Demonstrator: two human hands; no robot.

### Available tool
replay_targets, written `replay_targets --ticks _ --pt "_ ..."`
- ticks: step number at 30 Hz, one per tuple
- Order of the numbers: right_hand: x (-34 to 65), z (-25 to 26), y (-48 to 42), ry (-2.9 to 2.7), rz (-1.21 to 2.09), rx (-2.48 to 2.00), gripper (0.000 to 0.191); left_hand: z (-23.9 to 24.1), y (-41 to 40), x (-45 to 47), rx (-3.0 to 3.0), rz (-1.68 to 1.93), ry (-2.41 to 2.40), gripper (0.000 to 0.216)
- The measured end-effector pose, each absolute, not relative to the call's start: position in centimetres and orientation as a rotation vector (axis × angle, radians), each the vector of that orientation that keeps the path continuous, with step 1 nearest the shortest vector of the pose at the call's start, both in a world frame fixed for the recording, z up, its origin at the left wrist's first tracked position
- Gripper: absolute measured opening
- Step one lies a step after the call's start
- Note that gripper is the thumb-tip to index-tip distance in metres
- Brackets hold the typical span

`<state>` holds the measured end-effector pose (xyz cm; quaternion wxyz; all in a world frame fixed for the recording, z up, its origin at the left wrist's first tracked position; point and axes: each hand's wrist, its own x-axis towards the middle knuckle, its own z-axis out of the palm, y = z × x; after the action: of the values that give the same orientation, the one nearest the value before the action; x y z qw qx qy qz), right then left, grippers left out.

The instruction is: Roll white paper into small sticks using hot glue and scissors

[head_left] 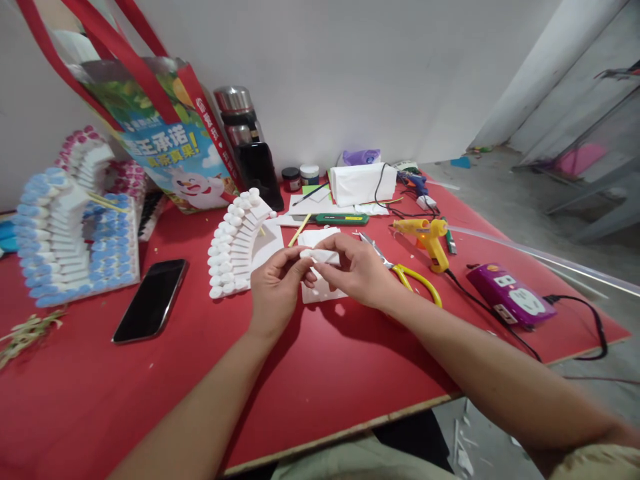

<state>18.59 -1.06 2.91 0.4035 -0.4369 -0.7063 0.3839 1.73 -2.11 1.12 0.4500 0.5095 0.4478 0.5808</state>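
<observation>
Both hands meet over the middle of the red table, pinching a small white foam-like piece (325, 256) with a rounded end. My left hand (280, 280) holds its left end between thumb and fingers, and my right hand (357, 270) grips its right side. Beneath them lie flat white pieces (325, 293), partly hidden by the fingers. Just left of my left hand stands a curved white model (233, 250), a fan of stepped strips edged with white rounded knobs. Close to my right hand are yellow-handled scissors (417, 283).
A yellow glue gun (425, 240) and a purple power strip (510, 297) with cords lie right. A green utility knife (340, 219) lies behind the hands. On the left are a phone (151, 300), a blue-and-white model (53, 233) and a shopping bag (175, 147). A steel flask (235, 110) stands behind.
</observation>
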Motion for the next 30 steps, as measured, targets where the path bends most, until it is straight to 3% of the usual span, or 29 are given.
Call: replay_targets --ticks 3,7,14,16,19,22,24,27,30 --pt "18.6 3.0 -0.8 -1.702 1.086 -1.127 0.025 1.0 -1.8 1.5 1.218 1.399 1.128 0.018" --pt "18.6 2.6 -0.7 -1.714 1.014 -1.192 0.017 1.0 -1.9 1.7 1.189 1.347 1.104 0.019" --pt "18.4 1.6 -0.9 -2.079 0.144 -1.141 0.017 0.6 -2.2 2.4 1.011 1.339 1.041 0.022" --pt "18.5 2.0 -1.1 -2.142 0.093 -1.092 0.019 0.4 -2.0 2.2 0.996 1.334 1.013 0.022" --pt "18.7 2.9 -1.2 -1.985 0.598 -1.084 0.017 0.5 -1.6 1.7 1.046 1.344 0.978 0.019" --pt "19.0 3.5 -0.7 -1.506 1.377 -1.072 0.036 1.0 -1.3 1.2 1.089 1.363 0.994 0.019" --pt "19.1 3.5 -0.1 -1.230 1.727 -1.034 0.041 1.2 -1.3 1.1 1.099 1.350 1.031 0.021" --pt "19.3 3.1 0.6 -1.079 1.961 -0.941 0.037 1.3 -1.4 1.1 1.120 1.298 1.072 0.023" --pt "19.5 3.0 0.5 -1.067 1.994 -0.867 0.030 1.3 -1.6 1.1 1.176 1.253 1.083 0.024"
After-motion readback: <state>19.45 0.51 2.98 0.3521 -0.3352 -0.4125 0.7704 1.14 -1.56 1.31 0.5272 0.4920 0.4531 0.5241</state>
